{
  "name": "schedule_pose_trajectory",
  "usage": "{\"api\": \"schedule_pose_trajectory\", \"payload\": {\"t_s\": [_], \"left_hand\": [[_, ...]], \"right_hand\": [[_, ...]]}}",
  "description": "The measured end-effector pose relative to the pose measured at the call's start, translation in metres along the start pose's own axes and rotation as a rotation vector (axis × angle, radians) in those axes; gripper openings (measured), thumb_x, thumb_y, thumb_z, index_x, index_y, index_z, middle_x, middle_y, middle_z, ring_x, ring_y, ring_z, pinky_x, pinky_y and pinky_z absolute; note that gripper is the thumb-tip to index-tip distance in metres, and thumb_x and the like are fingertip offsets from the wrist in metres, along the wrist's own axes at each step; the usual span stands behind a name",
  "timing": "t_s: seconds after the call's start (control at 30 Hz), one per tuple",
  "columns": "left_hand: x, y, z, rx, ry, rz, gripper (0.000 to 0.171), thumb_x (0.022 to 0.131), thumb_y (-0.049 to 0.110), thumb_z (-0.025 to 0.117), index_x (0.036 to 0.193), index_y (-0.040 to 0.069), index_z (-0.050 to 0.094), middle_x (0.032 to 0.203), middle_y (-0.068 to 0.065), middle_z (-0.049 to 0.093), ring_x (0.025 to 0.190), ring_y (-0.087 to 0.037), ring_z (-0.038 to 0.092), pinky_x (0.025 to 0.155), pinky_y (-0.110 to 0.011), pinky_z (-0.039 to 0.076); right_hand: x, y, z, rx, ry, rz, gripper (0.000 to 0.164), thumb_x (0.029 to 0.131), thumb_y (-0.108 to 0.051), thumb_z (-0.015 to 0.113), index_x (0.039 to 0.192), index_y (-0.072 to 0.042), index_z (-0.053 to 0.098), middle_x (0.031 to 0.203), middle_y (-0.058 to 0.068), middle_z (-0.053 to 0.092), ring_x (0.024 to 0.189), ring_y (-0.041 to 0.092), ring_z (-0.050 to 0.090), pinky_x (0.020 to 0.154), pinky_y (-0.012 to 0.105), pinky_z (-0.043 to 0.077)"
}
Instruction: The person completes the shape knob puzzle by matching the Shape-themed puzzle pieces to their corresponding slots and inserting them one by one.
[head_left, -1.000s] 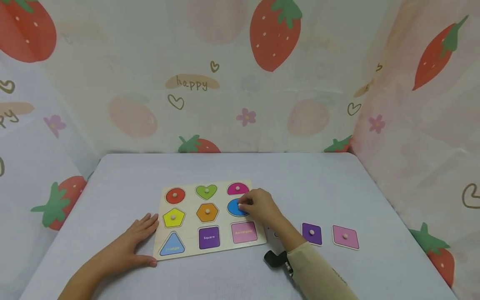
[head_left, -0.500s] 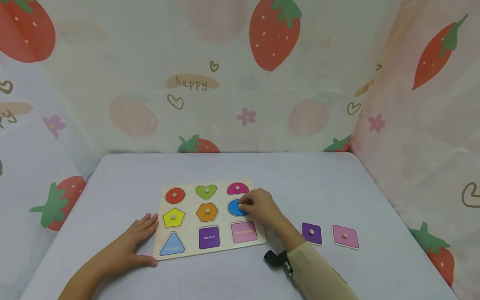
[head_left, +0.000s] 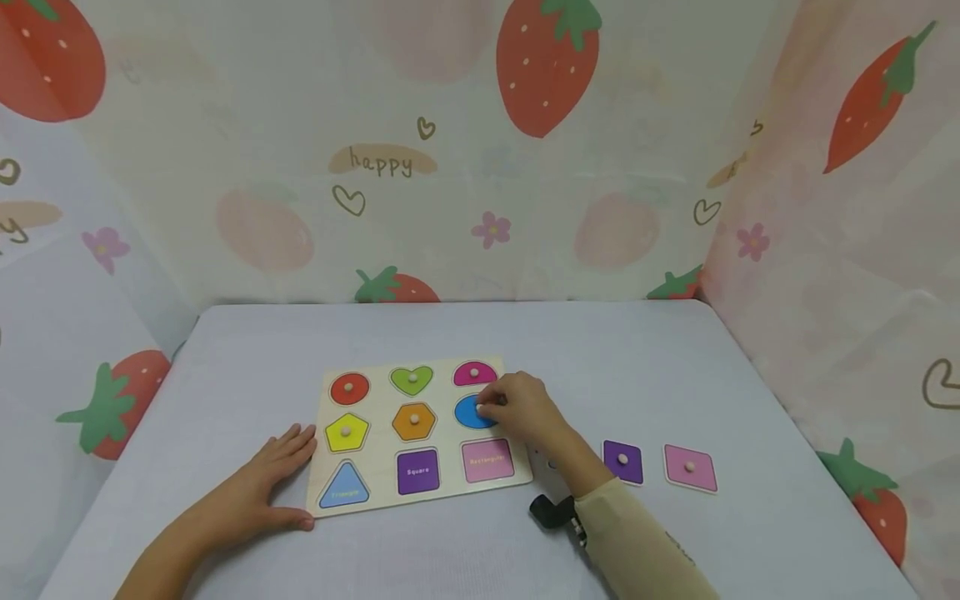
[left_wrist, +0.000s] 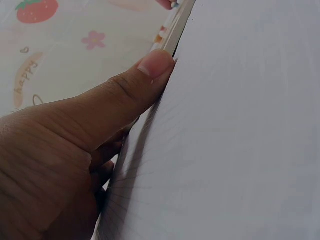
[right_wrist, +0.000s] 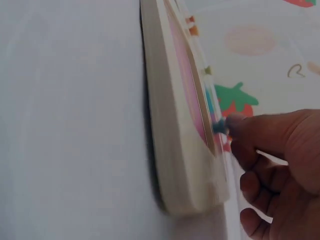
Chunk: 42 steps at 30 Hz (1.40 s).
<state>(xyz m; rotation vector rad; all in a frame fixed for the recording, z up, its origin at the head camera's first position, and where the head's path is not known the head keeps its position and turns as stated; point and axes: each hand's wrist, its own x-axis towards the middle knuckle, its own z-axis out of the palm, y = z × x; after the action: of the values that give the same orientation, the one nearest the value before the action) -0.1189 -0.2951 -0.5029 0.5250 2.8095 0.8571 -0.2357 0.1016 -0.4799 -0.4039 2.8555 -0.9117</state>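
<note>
A wooden shape puzzle board (head_left: 381, 398) lies flat on the white table. My right hand (head_left: 528, 410) pinches the small knob of the blue oval puzzle piece (head_left: 467, 412), which sits at its oval slot in the middle row. In the right wrist view, thumb and finger of the right hand (right_wrist: 292, 160) meet at that knob. My left hand (head_left: 262, 483) rests beside the board, fingers extended along its left edge and thumb at the near-left corner. Knobbed red circle (head_left: 341, 388), green heart, magenta half-circle, yellow pentagon and orange hexagon pieces lie in their slots.
The board's near row shows slots printed Triangle (head_left: 345, 486), Square (head_left: 417, 482) and Rectangular (head_left: 487, 471). Right of the board lie a purple square piece (head_left: 632, 472) and a pink rectangle piece (head_left: 703, 472). Another piece is mostly hidden by the right forearm. A black device (head_left: 550, 512) hangs at the right wrist.
The head view has tilted very slightly. Both hands, the blue oval piece and the board keep practically the same places.
</note>
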Motion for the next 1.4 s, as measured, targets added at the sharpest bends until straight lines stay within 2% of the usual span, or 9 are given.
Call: {"api": "schedule_pose_trajectory", "payload": {"t_s": [0.23,0.5,0.63,0.83,1.0,1.23,1.4], "left_hand": [[0.003,0.000,0.002,-0.007,-0.010,0.011,0.117,0.067,0.067,0.084,0.157,0.006,0.040,0.168,-0.009,0.029,0.157,-0.039,0.015,0.110,0.000,-0.011],[0.000,0.001,0.000,-0.019,-0.026,-0.031,0.118,0.066,0.065,0.085,0.157,0.006,0.039,0.169,-0.007,0.027,0.158,-0.038,0.012,0.114,-0.005,-0.012],[-0.002,0.000,-0.002,0.001,-0.009,-0.004,0.118,0.067,0.068,0.083,0.157,0.006,0.040,0.169,-0.008,0.028,0.157,-0.038,0.014,0.113,-0.003,-0.011],[-0.002,-0.002,-0.001,0.009,0.020,0.048,0.116,0.068,0.068,0.082,0.156,0.003,0.041,0.168,-0.012,0.030,0.157,-0.038,0.016,0.112,-0.001,-0.010],[0.001,-0.003,0.003,0.003,0.001,0.030,0.118,0.067,0.068,0.082,0.157,0.004,0.040,0.168,-0.010,0.029,0.158,-0.037,0.014,0.112,-0.001,-0.011],[0.000,-0.001,0.001,0.007,-0.008,0.006,0.119,0.066,0.070,0.082,0.157,0.005,0.040,0.169,-0.010,0.028,0.157,-0.038,0.014,0.112,-0.002,-0.011],[0.001,0.001,0.000,0.012,-0.025,-0.020,0.120,0.065,0.070,0.083,0.157,0.006,0.039,0.169,-0.010,0.028,0.157,-0.040,0.013,0.109,0.000,-0.013]], "right_hand": [[-0.005,0.000,-0.020,0.008,0.043,-0.025,0.019,0.091,-0.025,0.080,0.108,-0.017,0.081,0.092,-0.007,0.069,0.099,0.018,0.058,0.083,0.032,0.058],[-0.024,0.009,-0.048,-0.028,0.076,-0.176,0.018,0.091,-0.020,0.080,0.109,-0.015,0.081,0.093,-0.008,0.072,0.103,0.025,0.061,0.087,0.037,0.054],[-0.039,0.017,-0.059,-0.030,0.094,-0.210,0.019,0.091,-0.019,0.080,0.109,-0.013,0.080,0.093,-0.008,0.072,0.101,0.026,0.062,0.086,0.037,0.052],[-0.059,0.037,-0.068,-0.014,0.095,-0.188,0.020,0.090,-0.019,0.081,0.108,-0.013,0.080,0.092,-0.010,0.071,0.099,0.023,0.060,0.085,0.039,0.053],[-0.069,0.061,-0.072,0.016,0.062,-0.198,0.019,0.089,-0.019,0.081,0.108,-0.015,0.080,0.092,-0.013,0.069,0.098,0.020,0.059,0.086,0.044,0.054],[-0.076,0.082,-0.076,0.109,-0.029,-0.204,0.018,0.090,-0.021,0.080,0.108,-0.019,0.080,0.096,-0.014,0.070,0.098,0.014,0.058,0.087,0.037,0.051],[-0.080,0.093,-0.076,0.100,-0.074,-0.160,0.018,0.089,-0.024,0.081,0.106,-0.020,0.080,0.097,-0.012,0.072,0.098,0.014,0.058,0.089,0.039,0.050]]}}
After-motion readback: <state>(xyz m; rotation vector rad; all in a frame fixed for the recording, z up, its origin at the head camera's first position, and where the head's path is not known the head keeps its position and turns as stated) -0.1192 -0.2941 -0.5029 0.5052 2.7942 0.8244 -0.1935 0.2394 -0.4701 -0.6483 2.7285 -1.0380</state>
